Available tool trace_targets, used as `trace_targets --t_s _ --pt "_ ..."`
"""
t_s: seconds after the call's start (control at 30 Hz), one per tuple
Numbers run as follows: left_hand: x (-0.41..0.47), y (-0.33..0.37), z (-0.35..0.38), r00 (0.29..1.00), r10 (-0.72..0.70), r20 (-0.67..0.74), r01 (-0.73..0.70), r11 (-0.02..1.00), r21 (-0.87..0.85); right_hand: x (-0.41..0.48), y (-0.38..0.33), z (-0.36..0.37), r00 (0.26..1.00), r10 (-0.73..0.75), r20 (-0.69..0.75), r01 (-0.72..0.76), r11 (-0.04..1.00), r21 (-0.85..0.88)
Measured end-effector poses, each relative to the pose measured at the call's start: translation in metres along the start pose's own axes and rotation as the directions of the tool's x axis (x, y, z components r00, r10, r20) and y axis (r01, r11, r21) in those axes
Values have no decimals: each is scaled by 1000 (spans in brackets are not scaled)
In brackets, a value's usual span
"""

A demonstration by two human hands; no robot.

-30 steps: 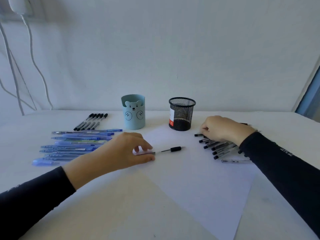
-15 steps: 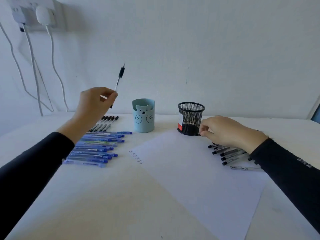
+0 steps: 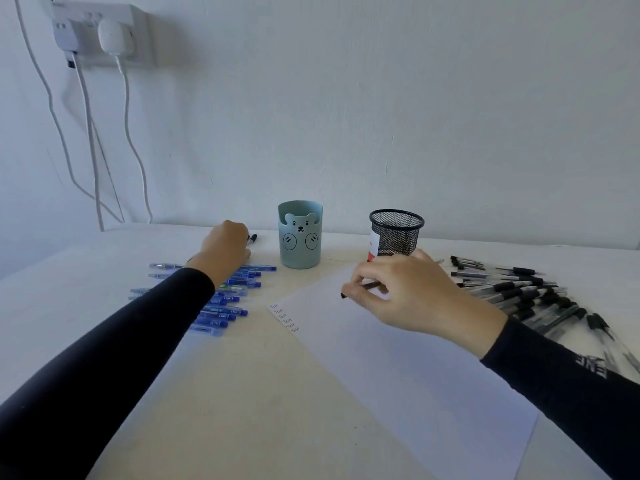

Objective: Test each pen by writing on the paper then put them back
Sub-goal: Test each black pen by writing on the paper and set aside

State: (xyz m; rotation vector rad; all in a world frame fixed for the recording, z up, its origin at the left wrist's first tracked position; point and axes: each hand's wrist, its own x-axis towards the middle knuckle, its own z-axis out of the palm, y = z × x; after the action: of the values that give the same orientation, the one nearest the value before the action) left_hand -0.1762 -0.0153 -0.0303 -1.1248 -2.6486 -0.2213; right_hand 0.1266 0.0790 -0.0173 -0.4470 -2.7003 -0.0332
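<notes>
My left hand [image 3: 227, 245] is down on the table left of the blue bear cup [image 3: 300, 237], fingers curled round a black pen [image 3: 253, 238] whose capped end pokes out to the right. My right hand [image 3: 408, 292] pinches another black pen [image 3: 360, 289] and holds it low over the far part of the white paper [image 3: 415, 372]. Several small written words [image 3: 284, 317] line the paper's left edge. Blue pens [image 3: 225, 303] lie in a row under my left forearm. A heap of black pens [image 3: 519, 292] lies to the right of the paper.
A black mesh cup [image 3: 396, 233] stands just behind my right hand. On the wall at top left a socket [image 3: 100, 32] holds plugs, and their cables [image 3: 93, 150] hang down to the table's back left corner.
My left hand has come down from the air with its black pen to the table beside the bear cup. My right hand has lifted a pen from the right heap and carried it over the paper.
</notes>
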Motion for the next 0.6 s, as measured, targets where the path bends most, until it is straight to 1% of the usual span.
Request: trace_targets --t_s 0.1,0.17,0.27,0.37,0.4,0.43,0.5,0.53,0.6 --pt "0 -1 3 1000 -20 -9 21 1000 22 -2 -2 0 997 77 13 -78 995 56" --pt "1 -4 3 999 -34 -14 34 999 13 -3 -1 -1 995 94 39 -97 993 67" --pt "0 -8 3 999 -29 -21 29 1000 -6 -2 -2 -2 994 87 73 -94 991 95" --pt "-1 -12 4 999 -21 -32 20 999 -30 1 -2 -4 997 70 35 -74 986 152" --pt "-1 -13 3 999 -19 -32 17 999 -41 1 -1 -8 996 62 62 -72 980 184" --pt "-2 -14 2 999 -15 -33 13 998 -53 1 0 -11 990 53 133 -84 968 236" --pt "-5 -15 -4 999 10 -42 -14 996 -88 -1 0 -18 954 13 298 -128 919 372" --pt "-8 -16 -7 998 35 -51 -40 994 -106 0 1 -17 951 -19 308 -124 890 438" --pt "-16 -16 -13 992 109 -61 -116 983 -140 4 2 -16 979 -43 197 -72 838 540"
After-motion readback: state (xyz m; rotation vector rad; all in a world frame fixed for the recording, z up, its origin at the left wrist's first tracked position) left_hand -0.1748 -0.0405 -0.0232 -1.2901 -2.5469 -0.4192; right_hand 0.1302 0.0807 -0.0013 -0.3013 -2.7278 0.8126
